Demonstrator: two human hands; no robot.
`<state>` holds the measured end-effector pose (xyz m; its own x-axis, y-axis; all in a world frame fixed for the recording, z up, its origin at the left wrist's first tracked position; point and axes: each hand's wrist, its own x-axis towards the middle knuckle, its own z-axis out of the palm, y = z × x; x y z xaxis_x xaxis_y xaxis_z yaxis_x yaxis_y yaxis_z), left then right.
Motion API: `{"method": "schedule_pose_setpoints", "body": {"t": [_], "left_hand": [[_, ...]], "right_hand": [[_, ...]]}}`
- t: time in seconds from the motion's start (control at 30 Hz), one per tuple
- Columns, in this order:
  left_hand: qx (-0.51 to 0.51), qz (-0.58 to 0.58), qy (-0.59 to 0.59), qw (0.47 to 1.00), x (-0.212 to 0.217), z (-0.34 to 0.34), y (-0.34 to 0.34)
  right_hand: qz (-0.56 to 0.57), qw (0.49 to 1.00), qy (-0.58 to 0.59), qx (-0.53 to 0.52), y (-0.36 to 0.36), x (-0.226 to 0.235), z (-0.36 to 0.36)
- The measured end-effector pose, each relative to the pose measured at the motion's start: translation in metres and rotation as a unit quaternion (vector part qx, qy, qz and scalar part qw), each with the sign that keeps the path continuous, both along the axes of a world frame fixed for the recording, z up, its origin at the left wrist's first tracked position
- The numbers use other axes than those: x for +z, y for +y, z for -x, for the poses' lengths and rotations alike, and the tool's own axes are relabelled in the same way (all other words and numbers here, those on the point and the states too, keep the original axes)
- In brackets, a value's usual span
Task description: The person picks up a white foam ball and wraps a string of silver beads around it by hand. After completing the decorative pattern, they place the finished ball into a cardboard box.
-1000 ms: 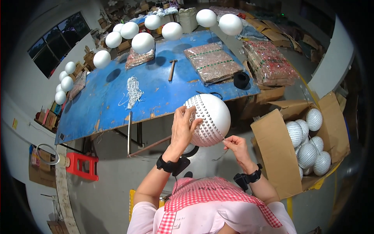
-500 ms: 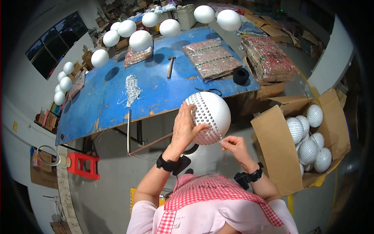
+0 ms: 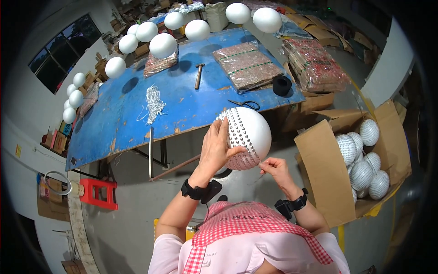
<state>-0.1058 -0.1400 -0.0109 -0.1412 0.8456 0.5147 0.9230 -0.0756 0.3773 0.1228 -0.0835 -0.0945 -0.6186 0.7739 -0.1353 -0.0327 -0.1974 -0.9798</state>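
Note:
A white ball is held in front of me near the table's edge. Rows of silver beads wrap its left and middle part, while its right side is bare white. My left hand grips the ball from the left, with its thumb pressed across the bead rows. At the ball's lower right edge, my right hand pinches with thumb and forefinger, seemingly on the end of the bead string; that bit is too small to make out well. Just beyond the ball, black-handled scissors lie on the blue table.
On the table are a heap of silver bead strings, a hammer, a black roll and wrapped packs. White balls stand raised along the far side. At right, an open carton holds beaded balls. A red stool stands left.
My right hand has shifted slightly right and its fingers have curled in more beside the ball's lower edge. The left hand keeps its grip on the ball.

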Motion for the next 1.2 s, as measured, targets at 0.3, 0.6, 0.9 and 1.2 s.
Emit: {"method": "schedule_pose_setpoints", "body": {"t": [0.3,0.6,0.9,1.2], "left_hand": [[0.026,0.083,-0.097,0.992,-0.001,-0.003,0.004],[-0.011,0.048,-0.042,0.998,-0.006,-0.008,0.000],[0.036,0.033,-0.059,0.997,-0.003,-0.011,-0.001],[-0.059,0.057,-0.041,0.996,-0.011,-0.005,-0.007]], "right_hand": [[0.025,1.000,0.015,0.013,-0.004,0.009,-0.005],[-0.013,1.000,0.014,0.018,-0.007,0.005,0.000],[0.049,0.999,0.021,0.010,-0.007,-0.011,-0.002],[0.052,0.998,0.035,-0.015,-0.012,-0.009,-0.002]]}}
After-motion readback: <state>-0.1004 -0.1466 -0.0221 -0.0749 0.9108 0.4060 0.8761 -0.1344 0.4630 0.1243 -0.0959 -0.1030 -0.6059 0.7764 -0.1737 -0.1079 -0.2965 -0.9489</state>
